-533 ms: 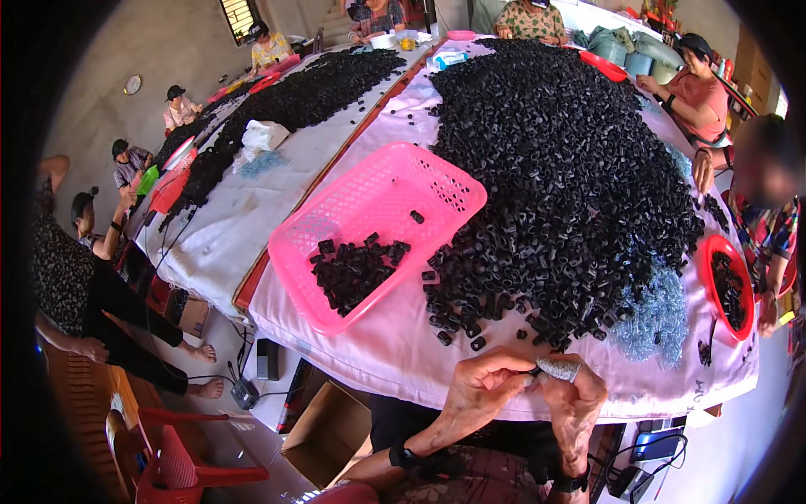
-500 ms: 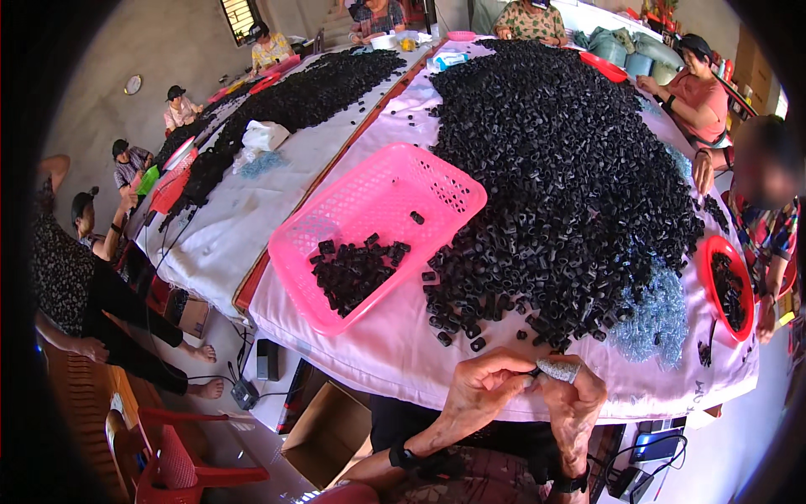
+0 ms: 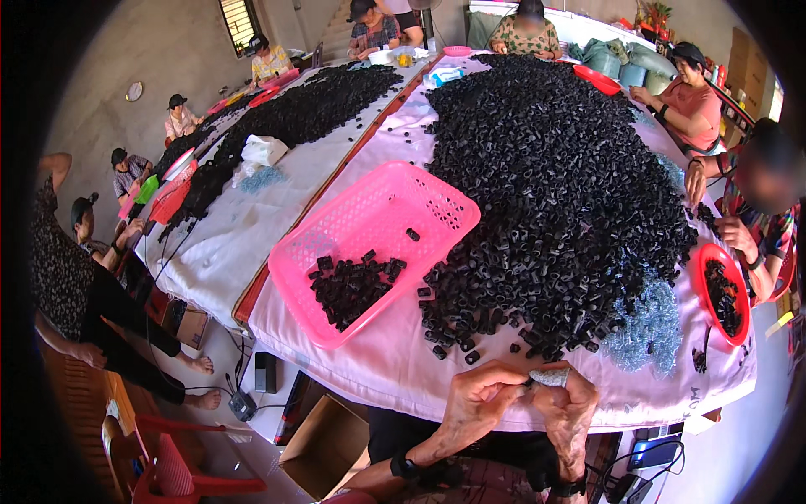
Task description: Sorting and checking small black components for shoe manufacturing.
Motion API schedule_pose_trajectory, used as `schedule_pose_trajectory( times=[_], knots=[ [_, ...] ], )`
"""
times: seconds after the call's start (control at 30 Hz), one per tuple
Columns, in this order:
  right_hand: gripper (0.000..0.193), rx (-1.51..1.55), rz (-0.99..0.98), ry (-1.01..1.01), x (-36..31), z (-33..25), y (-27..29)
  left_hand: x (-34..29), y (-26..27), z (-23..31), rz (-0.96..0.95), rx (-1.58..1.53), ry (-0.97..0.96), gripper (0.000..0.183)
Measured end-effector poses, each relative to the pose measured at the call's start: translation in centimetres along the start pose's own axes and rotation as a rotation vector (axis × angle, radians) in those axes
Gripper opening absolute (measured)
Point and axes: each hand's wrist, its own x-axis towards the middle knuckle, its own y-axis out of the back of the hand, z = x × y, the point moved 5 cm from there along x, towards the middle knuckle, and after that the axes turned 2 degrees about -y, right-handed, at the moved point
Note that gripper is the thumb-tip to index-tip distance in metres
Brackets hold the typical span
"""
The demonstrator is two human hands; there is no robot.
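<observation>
At the near edge of the pink-covered table my left hand (image 3: pixel 480 401) and my right hand (image 3: pixel 571 408) meet, fingers closed in a pinch. Between the fingertips shows a little of a small black plastic piece (image 3: pixel 529 382); most of it is hidden. A grey wrapping (image 3: pixel 550 377) covers one digit of my right hand. Just beyond lies a big heap of black plastic pieces (image 3: pixel 554 185), with a few loose ones at its near edge. Left of the heap stands a pink plastic basket (image 3: pixel 290 290), holding a cluster of similar black pieces (image 3: pixel 353 290).
Small clear bluish pieces (image 3: pixel 646 323) are piled at the heap's right. A red tray (image 3: pixel 703 290) with black pieces stands near a co-worker (image 3: pixel 756 244). Another table (image 3: pixel 222 227) with a black heap runs along the left. A cardboard box (image 3: pixel 323 441) sits below the edge.
The whole view has tilted slightly, so the tables sit a little lower. My hands keep their pinch at the table edge. The co-worker at right has raised a hand from beside the red tray.
</observation>
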Motion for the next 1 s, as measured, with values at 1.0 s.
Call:
schedule_pose_trajectory(
  times=[1.0],
  knots=[
    [0.04, -0.311, 0.108, 0.32, -0.8, -0.2, -2.6, 0.9, -0.7, 0.7, 0.15, -0.063, 0.109, 0.011]
  ],
)
